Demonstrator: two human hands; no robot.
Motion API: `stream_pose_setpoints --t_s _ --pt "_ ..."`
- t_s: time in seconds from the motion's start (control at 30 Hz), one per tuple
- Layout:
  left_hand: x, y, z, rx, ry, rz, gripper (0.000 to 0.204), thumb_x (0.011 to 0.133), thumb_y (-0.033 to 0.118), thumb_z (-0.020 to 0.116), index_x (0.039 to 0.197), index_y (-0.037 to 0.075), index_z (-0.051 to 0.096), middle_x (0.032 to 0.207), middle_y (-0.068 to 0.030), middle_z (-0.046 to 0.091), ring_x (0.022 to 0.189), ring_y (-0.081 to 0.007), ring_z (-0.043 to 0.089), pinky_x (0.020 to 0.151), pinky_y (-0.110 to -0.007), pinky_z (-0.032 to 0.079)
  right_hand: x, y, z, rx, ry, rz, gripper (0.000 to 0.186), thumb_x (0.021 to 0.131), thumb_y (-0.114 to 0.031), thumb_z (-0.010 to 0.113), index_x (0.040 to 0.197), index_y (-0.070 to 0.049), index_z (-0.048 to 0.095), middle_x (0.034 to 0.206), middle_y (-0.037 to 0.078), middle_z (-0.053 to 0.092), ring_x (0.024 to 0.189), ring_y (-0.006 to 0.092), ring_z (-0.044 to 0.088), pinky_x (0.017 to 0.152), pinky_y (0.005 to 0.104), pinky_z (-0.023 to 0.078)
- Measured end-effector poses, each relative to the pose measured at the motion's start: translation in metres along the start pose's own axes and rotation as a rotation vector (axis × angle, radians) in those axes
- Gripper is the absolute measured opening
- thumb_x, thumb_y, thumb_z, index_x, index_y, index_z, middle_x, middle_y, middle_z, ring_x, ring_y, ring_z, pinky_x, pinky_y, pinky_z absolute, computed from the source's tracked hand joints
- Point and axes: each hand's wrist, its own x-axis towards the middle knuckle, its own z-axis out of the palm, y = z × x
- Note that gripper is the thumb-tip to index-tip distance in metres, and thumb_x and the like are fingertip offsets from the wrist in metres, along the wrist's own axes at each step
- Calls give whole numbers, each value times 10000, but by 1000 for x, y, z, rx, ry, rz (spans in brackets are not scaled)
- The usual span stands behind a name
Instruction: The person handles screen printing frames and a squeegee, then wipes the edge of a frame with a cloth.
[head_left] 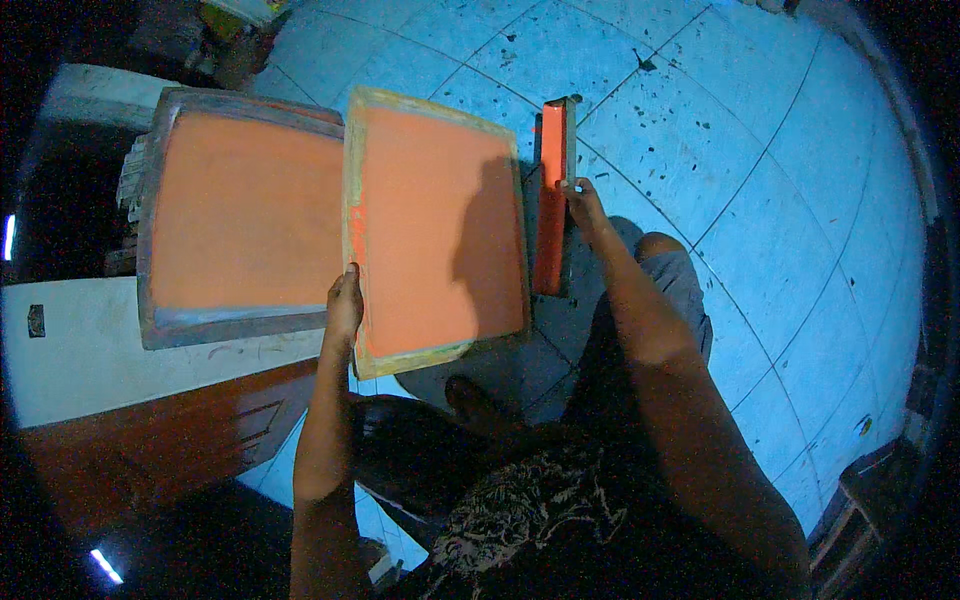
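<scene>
My left hand (344,300) grips the left edge of a tan-framed screen (410,210) with a peach-orange coated face and my shadow on its right side. My right hand (582,202) is closed on a long, narrow orange-and-metal trough (550,240), held upright just right of that screen. A second orange screen (235,200) with a grey frame rests at the left, partly behind the first screen.
A white cabinet top (70,340) lies beneath the grey-framed screen, with a brown wooden panel (140,440) below. The floor (760,150) has pale tiles with dark specks. A dark piece of furniture (850,520) stands at the lower right.
</scene>
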Motion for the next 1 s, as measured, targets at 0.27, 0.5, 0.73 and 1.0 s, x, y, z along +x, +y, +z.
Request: stream_pose_setpoints --t_s 0.27,0.5,0.73,1.0 --pt "-14 13 8 67 -12 24 401 913 427 454 639 145 375 547 81 270 473 -54 218 434 -252 166 -14 31 1 -468 -110 -168 219 866 -242 544 1032 -102 511 741 -6 462 683 91 418 585 266 335" --pt "-28 37 20 123 33 -37 369 919 402 458 659 146 401 543 81 281 473 -55 226 432 -253 181 21 86 -33 -288 -153 -93 264 863 -233 546 1092 -117 485 813 11 502 750 142 461 659 329 375" --pt "-25 34 19 185 55 -52 367 918 410 452 679 132 430 540 75 306 471 -57 243 438 -250 191 36 111 -45 144 -249 192 239 872 -153 536 1090 -83 468 940 48 559 852 167 524 766 340 439" --pt "-24 33 14 167 47 -58 383 905 450 458 696 129 454 530 74 309 452 -55 251 418 -251 185 6 107 -14 -65 -145 -41 194 869 -29 491 1058 -38 447 892 70 543 737 154 500 643 297 441"
